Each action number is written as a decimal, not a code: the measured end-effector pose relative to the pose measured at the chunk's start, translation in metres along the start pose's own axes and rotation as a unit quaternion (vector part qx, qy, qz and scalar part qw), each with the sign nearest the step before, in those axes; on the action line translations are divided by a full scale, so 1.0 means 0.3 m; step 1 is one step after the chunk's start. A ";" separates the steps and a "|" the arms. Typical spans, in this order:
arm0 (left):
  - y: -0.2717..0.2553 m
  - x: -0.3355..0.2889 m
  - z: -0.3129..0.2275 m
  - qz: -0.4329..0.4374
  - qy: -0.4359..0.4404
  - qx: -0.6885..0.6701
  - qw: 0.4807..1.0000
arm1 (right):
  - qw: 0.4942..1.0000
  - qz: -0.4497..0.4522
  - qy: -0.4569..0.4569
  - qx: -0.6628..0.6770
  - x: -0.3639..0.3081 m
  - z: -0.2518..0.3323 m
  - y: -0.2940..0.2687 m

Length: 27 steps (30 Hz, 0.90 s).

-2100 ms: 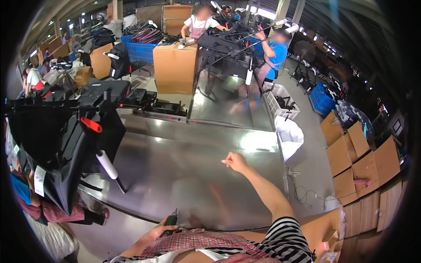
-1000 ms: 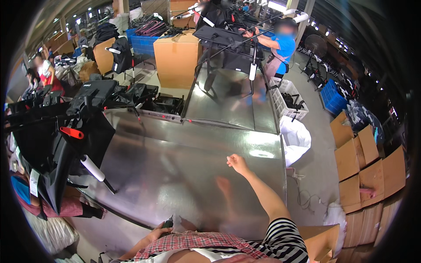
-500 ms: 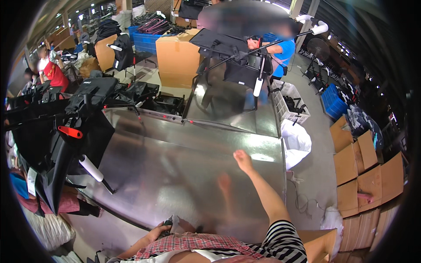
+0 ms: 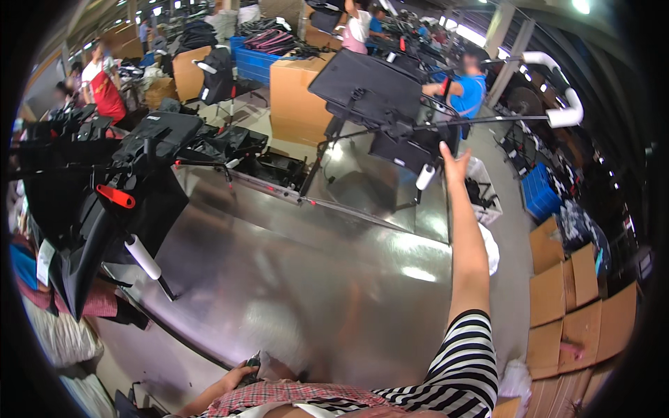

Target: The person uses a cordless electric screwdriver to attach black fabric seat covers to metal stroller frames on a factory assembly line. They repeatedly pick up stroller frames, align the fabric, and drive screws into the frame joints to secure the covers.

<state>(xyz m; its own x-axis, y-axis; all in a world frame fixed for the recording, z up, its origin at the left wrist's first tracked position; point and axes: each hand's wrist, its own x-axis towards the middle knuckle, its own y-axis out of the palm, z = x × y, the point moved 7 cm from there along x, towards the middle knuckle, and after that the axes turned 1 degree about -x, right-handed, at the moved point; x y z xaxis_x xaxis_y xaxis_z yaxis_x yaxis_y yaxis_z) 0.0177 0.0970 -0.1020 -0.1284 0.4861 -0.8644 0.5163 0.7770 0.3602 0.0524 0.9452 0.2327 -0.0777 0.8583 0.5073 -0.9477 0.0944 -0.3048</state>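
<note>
My right arm stretches far out over the metal table (image 4: 313, 292). At its end my right hand (image 4: 454, 165) is open, fingers apart, close beside a black stroller frame (image 4: 390, 125) with white foam-covered handles. I cannot tell whether it touches the frame. Near the table's front edge my left hand (image 4: 235, 377) is closed around a small dark tool (image 4: 253, 361) with a shiny pointed tip; its exact kind is hard to make out. To the left, another black stroller (image 4: 132, 202) with a red lever (image 4: 116, 196) and white foam grips leans over the table.
A co-worker in blue (image 4: 468, 94) stands behind the far stroller frame. A white crate (image 4: 486, 198) of black parts stands right of the table. Cardboard boxes (image 4: 547, 289) line the right side, and a large carton (image 4: 296, 97) stands beyond the table.
My right hand has moved forward and right from above the table to beside the stroller frame, and its fingers have spread. The frame has shifted and turned a little. My left hand stays low.
</note>
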 end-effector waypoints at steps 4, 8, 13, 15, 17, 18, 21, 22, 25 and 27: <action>-0.015 -0.025 0.076 -0.050 0.030 0.023 0.998 | 0.987 0.110 -0.015 0.112 0.160 0.095 0.207; -0.011 -0.071 0.044 -0.129 0.014 0.059 0.990 | 0.979 0.173 -0.031 0.104 0.337 -0.040 0.333; -0.097 0.096 0.156 -0.099 0.009 0.026 0.995 | 0.972 0.190 -0.004 0.137 0.515 -0.219 0.448; -0.085 0.065 0.187 -0.111 -0.012 -0.012 0.994 | 0.983 0.124 -0.028 0.130 0.470 -0.267 0.473; -0.069 0.067 0.193 -0.118 -0.018 -0.040 0.992 | 0.998 0.008 -0.040 -0.050 0.472 -0.255 0.415; -0.037 0.038 0.222 -0.134 -0.025 -0.065 0.989 | 0.977 -0.133 0.008 -0.168 0.382 -0.219 0.414; -0.037 0.039 0.227 -0.148 -0.034 -0.090 0.984 | 0.961 -0.243 -0.003 -0.128 0.283 -0.183 0.323; -0.040 0.046 0.225 -0.150 -0.034 -0.098 0.983 | 0.959 -0.262 -0.058 -0.096 0.265 -0.184 0.293; -0.037 0.036 0.214 -0.159 -0.031 -0.112 0.980 | 0.969 -0.222 0.002 -0.111 0.281 -0.261 0.187; 0.005 0.008 0.120 -0.119 -0.035 -0.082 0.989 | 0.994 -0.096 -0.037 -0.020 0.384 -0.312 0.168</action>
<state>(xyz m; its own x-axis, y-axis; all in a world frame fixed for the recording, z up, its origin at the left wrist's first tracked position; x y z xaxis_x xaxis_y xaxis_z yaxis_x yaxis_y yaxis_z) 0.0487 0.0849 -0.1161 -0.1684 0.2575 -0.9515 0.3328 0.9234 0.1910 0.0247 1.0960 0.2005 0.0798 0.7833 0.6165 -0.9343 0.2744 -0.2277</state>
